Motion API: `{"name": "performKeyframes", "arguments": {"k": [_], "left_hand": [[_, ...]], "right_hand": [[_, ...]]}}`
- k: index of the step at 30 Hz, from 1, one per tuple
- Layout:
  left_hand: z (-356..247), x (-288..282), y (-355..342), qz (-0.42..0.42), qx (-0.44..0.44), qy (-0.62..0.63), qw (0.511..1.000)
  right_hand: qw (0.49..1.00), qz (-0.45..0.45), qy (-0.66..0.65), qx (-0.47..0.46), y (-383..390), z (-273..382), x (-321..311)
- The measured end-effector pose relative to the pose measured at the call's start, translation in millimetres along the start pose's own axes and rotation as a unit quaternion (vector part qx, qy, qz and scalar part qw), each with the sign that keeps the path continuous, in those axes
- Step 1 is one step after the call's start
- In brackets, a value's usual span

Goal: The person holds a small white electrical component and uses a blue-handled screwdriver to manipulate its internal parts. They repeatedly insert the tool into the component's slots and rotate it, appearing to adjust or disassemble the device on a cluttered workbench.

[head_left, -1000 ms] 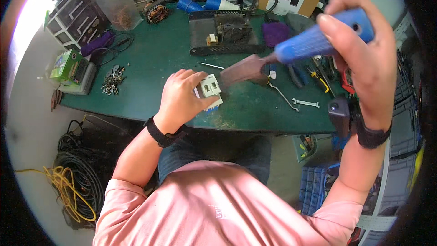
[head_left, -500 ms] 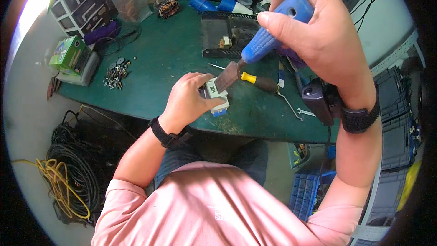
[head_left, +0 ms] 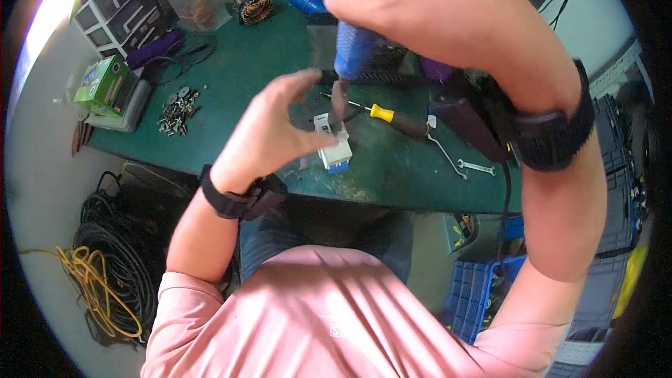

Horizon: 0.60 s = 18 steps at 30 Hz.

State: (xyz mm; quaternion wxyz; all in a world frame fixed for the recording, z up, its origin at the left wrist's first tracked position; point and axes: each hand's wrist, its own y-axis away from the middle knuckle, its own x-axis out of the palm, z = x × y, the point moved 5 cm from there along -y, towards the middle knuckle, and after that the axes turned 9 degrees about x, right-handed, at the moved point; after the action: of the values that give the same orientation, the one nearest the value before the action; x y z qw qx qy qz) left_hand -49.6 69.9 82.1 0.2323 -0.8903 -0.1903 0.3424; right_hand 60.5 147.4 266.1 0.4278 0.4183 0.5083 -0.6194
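A small white module with a blue lower end (head_left: 336,151), like an electrical unit, lies on the green workbench (head_left: 266,42). My right hand (head_left: 434,17) is wrapped round the blue handle of a flat-bladed scraper (head_left: 355,50), held upright. Its dull brown blade points down at the module's upper part; whether it touches is blurred. To the left of the module, my left hand (head_left: 262,126) is open, fingers and thumb spread apart. The thumb tip reaches over the module's edge, and I cannot tell whether it makes contact.
A yellow-and-dark screwdriver (head_left: 402,123) and an open-ended wrench (head_left: 477,167) lie right of the module. A pile of screws and washers (head_left: 180,112), a green box (head_left: 105,87) and drawer units (head_left: 119,10) stand at the left. Coiled cables (head_left: 115,273) lie below the bench.
My left hand has let go of the module and spread open. My right hand has swung the scraper left and more upright. The module stays nearly in place.
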Motion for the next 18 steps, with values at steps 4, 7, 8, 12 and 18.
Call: {"name": "performKeyframes", "arguments": {"k": [4,7,8,12,18], "left_hand": [[-43.9,-13.8,-30.8,-0.062,0.022,0.263,0.963],[-57.6,-12.9,-51.8,-0.060,-0.021,0.242,0.968],[-58.4,-7.3,-61.0,-0.093,-0.023,0.280,0.955],[-59.3,-1.0,-63.9,-0.134,-0.013,0.220,0.966],[-59.0,6.8,-58.4,-0.230,-0.029,0.250,0.940]], "right_hand": [[0.956,-0.002,0.164,-0.245,-1.9,10.3,3.8],[0.931,-0.053,0.211,-0.292,3.2,11.0,6.8],[0.928,-0.069,0.217,-0.293,3.6,10.1,10.0],[0.961,-0.078,0.129,-0.233,5.6,10.1,6.1],[0.955,0.077,-0.177,0.223,40.2,-27.5,-33.5]]}}
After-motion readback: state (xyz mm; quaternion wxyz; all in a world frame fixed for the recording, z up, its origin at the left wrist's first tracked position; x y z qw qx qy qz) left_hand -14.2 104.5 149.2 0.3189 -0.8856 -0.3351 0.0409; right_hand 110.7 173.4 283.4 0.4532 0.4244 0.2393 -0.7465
